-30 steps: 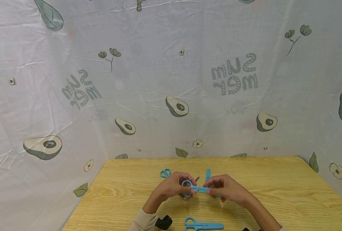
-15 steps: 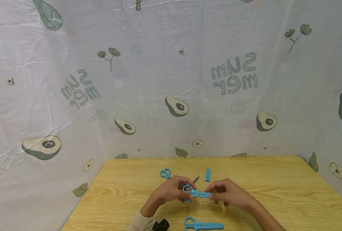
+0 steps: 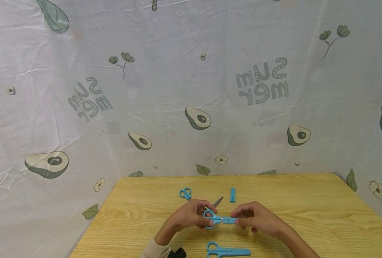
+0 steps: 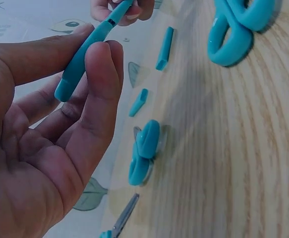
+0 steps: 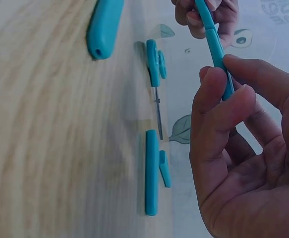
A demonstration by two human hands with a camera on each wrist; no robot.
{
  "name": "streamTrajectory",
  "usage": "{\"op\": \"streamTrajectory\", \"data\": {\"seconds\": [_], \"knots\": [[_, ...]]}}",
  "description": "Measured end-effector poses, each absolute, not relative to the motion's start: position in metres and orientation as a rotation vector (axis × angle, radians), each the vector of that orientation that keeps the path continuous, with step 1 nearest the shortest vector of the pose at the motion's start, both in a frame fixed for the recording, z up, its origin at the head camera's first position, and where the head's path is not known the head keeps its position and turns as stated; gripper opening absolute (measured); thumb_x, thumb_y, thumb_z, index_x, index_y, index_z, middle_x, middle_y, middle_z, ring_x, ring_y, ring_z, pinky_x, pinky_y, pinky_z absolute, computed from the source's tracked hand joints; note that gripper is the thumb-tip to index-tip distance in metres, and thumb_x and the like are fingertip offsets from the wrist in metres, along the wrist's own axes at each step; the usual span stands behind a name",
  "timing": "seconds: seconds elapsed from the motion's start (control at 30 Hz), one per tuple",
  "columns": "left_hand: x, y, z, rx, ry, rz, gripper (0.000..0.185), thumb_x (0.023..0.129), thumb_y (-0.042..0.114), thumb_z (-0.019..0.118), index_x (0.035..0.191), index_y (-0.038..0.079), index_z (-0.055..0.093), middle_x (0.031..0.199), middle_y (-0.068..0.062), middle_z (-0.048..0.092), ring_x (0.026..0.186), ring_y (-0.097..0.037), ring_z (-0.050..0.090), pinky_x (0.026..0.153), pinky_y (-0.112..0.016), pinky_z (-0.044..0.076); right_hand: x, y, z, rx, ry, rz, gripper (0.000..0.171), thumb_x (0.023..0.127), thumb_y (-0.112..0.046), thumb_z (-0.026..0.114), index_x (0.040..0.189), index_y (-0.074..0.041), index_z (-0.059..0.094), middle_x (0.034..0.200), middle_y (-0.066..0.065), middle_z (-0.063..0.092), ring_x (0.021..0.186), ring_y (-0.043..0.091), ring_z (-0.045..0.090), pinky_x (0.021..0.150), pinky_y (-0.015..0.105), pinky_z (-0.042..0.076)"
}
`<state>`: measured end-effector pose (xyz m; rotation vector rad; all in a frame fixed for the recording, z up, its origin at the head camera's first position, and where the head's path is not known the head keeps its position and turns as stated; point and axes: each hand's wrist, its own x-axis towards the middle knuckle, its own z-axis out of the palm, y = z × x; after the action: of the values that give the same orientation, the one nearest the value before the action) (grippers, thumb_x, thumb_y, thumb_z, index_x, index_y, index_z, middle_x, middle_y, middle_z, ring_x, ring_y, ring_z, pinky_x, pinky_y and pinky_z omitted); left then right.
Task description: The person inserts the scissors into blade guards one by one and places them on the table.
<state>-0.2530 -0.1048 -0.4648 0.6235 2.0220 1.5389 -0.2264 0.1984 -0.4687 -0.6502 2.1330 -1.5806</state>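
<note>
Low over the table, my left hand (image 3: 194,216) pinches the handle loops of blue scissors (image 3: 214,218) between thumb and fingers. My right hand (image 3: 254,217) pinches the far end of a blue blade cover (image 3: 228,220), which lies in line with the scissors and over their blades. A narrow pale gap shows between handles and cover in the head view. Seen from the left wrist, the scissors (image 4: 77,64) slant up toward the other hand. In the right wrist view, thumb and fingertips squeeze the cover (image 5: 217,52) by its edges.
Covered blue scissors (image 3: 227,252) lie at the near side of the wooden table (image 3: 306,200). Behind the hands are bare scissors (image 3: 185,194), another metal blade (image 3: 218,201) and a loose cover (image 3: 232,195). The right wrist view shows a second loose cover (image 5: 152,173).
Both hands have moved slightly toward the near side of the table with the scissors and cover between them. More of the metal blade behind the left hand shows.
</note>
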Motion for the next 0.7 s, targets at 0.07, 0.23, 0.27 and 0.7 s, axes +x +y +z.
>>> {"op": "streamTrajectory", "data": {"seconds": [0.07, 0.23, 0.27, 0.7], "knots": [[-0.253, -0.106, -0.466, 0.624, 2.029, 1.527, 0.032, 0.095, 0.000, 0.079, 0.126, -0.003, 0.073, 0.087, 0.000, 0.067, 0.070, -0.012, 0.072, 0.064, -0.031, 0.065, -0.226, 0.199, -0.472, -0.655, 2.127, -1.580, 0.025, 0.105, -0.017, 0.070, 0.123, 0.000, 0.075, 0.097, 0.010, 0.074, 0.073, 0.010, 0.064, 0.053, 0.020, 0.049], [-0.253, -0.107, -0.470, 0.644, 2.032, 1.494, 0.030, 0.095, 0.001, 0.080, 0.124, -0.002, 0.073, 0.087, 0.001, 0.067, 0.068, -0.013, 0.071, 0.059, -0.028, 0.063, -0.223, 0.202, -0.477, -0.658, 2.110, -1.580, 0.023, 0.106, -0.015, 0.069, 0.122, 0.001, 0.075, 0.091, 0.007, 0.071, 0.072, 0.009, 0.062, 0.053, 0.021, 0.048], [-0.253, -0.107, -0.471, 0.646, 2.030, 1.490, 0.029, 0.095, 0.001, 0.079, 0.124, -0.002, 0.073, 0.088, 0.001, 0.067, 0.068, -0.013, 0.071, 0.059, -0.028, 0.063, -0.222, 0.203, -0.478, -0.654, 2.106, -1.583, 0.023, 0.106, -0.015, 0.068, 0.122, 0.001, 0.075, 0.090, 0.006, 0.071, 0.072, 0.009, 0.061, 0.053, 0.021, 0.047], [-0.250, -0.105, -0.476, 0.653, 2.017, 1.473, 0.028, 0.096, 0.001, 0.079, 0.123, 0.001, 0.073, 0.090, 0.002, 0.071, 0.069, -0.012, 0.073, 0.059, -0.024, 0.061, -0.217, 0.210, -0.481, -0.635, 2.077, -1.568, 0.026, 0.106, -0.017, 0.069, 0.124, 0.001, 0.075, 0.099, 0.005, 0.073, 0.077, 0.009, 0.063, 0.055, 0.020, 0.051]]}}
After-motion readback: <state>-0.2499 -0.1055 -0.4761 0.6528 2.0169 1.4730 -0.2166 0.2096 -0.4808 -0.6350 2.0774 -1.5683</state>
